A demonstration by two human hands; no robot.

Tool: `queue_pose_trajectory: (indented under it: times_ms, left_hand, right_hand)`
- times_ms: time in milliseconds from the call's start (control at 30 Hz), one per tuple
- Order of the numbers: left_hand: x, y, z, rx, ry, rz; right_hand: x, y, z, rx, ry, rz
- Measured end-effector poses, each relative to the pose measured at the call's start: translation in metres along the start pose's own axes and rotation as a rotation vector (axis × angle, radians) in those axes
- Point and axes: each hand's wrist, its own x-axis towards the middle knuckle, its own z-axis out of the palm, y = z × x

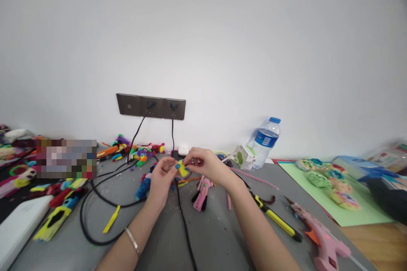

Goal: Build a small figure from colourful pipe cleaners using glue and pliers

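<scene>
My left hand (163, 176) and my right hand (206, 164) meet above the grey table (216, 237), both pinching a small yellow fuzzy craft piece (182, 169) between the fingertips. A silver bracelet (132, 240) sits on my left wrist. Just below the hands lie a pink fuzzy figure (202, 192) and a blue fuzzy piece (143, 187). A black cable (182, 220) runs under the hands toward me.
Wall sockets (151, 106) hold two black plugs. A pink glue gun (321, 239), a yellow-handled tool (276, 217), a water bottle (266, 139) and a small carton (245, 156) lie right. Green mat (365, 216) holds fuzzy flowers. Colourful fuzzy pieces (140, 152) crowd the left.
</scene>
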Motion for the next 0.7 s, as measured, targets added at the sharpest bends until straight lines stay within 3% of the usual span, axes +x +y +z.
queue_pose_trajectory:
  times_ms: [700]
  left_hand:
    - [0.0002,0.0002,0.0005,-0.003,-0.003,-0.002]
  right_hand:
    - [-0.0001,-0.0009,-0.0001,-0.054,-0.008,-0.004]
